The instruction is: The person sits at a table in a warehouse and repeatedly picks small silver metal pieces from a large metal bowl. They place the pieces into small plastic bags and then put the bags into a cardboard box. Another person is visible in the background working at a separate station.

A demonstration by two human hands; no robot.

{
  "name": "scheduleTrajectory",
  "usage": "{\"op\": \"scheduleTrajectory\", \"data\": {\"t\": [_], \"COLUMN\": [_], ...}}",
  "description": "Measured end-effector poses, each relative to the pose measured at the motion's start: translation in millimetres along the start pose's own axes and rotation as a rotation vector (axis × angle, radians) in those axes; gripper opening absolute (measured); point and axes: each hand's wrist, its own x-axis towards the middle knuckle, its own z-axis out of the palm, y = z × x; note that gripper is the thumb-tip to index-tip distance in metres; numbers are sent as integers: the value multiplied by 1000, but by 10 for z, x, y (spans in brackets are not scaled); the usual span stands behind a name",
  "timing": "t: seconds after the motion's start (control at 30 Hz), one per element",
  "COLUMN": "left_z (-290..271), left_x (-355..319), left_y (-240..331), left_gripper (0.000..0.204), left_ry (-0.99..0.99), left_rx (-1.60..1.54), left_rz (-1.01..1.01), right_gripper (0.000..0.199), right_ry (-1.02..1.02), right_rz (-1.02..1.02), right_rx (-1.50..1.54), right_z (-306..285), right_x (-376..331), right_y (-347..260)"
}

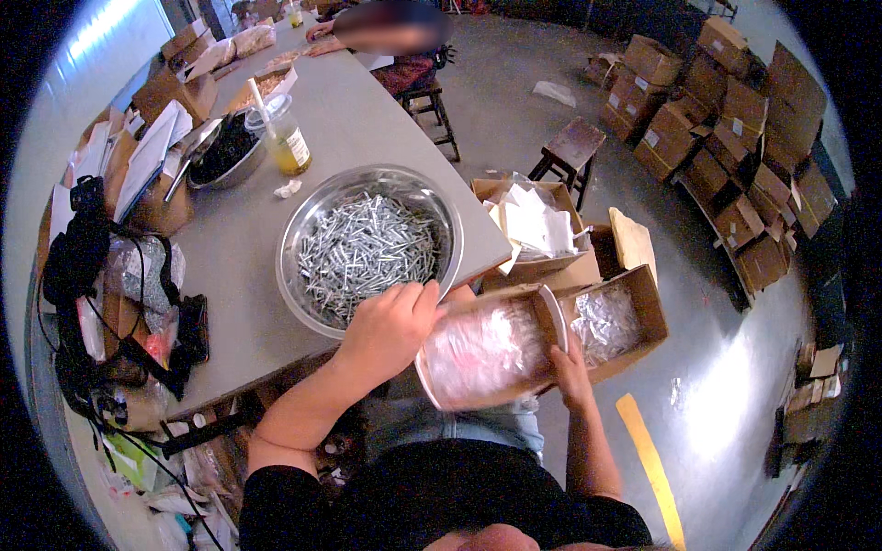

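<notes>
An open cardboard box packed with clear plastic bags is held tilted in front of my body, off the table's near right corner. My left hand is closed at its far left edge, right beside the steel bowl; the fingertips are partly hidden. On the opposite side, my right hand grips the box wall. The round steel bowl stands on the table, holding many small silvery metal fasteners, like screws or nails.
The grey table carries a drink cup, a pan of dark pieces and a black bag. Right of it stand an open carton of white papers, another carton and a stool. A person sits farther back.
</notes>
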Motion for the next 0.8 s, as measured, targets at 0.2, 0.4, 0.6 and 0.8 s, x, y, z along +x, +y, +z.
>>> {"op": "scheduleTrajectory", "data": {"t": [0.2,0.4,0.6,0.8], "left_z": [298,1492,1713,1539], "left_x": [-211,-501,-580,-554], "left_y": [386,478,562,694], "left_gripper": [14,16,15,16], "left_ry": [78,-277,-489,-156], "left_rx": [-339,-348,-324,-369], "left_rz": [353,439,326,242], "right_gripper": [57,61,69,71], "right_ry": [-208,-270,-277,-287], "right_rz": [203,20,21,3], "right_rx": [40,-353,-518,-423], "right_z": [234,266,250,224], "right_x": [-186,-329,-362,-189], "right_y": [-166,-308,-686,-774]}}
